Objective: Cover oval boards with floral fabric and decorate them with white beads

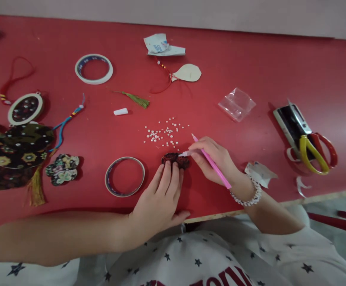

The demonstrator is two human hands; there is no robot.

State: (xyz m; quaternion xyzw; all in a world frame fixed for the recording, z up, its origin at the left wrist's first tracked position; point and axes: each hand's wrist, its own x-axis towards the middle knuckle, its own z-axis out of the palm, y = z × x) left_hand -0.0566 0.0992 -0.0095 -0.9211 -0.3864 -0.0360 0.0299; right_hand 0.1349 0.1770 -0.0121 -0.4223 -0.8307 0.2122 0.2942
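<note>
My left hand (161, 194) lies with its fingers stretched out, the fingertips resting on a small dark red-and-black patterned piece (168, 159) near the table's front edge. The thumb is apart from the fingers. My right hand (214, 159) is closed around a small tube with a whitish nozzle (186, 153), its tip at the top of the dark piece. A pink pen-like stick (216, 169) is also held in that hand, slanting across it. Just beyond the piece, small white rhinestones (161, 135) are scattered. A white cap (121, 112) lies farther left.
Tape rolls (125, 194) (77, 71), a green tassel (137, 99) and patterned ornaments (62, 170) lie leftward. Beyond are a pale teardrop piece (189, 73) and crumpled paper (158, 44). Rightward lie a clear bag (237, 104), scissors (310, 141) on a dark phone-like object and paper scraps (260, 174).
</note>
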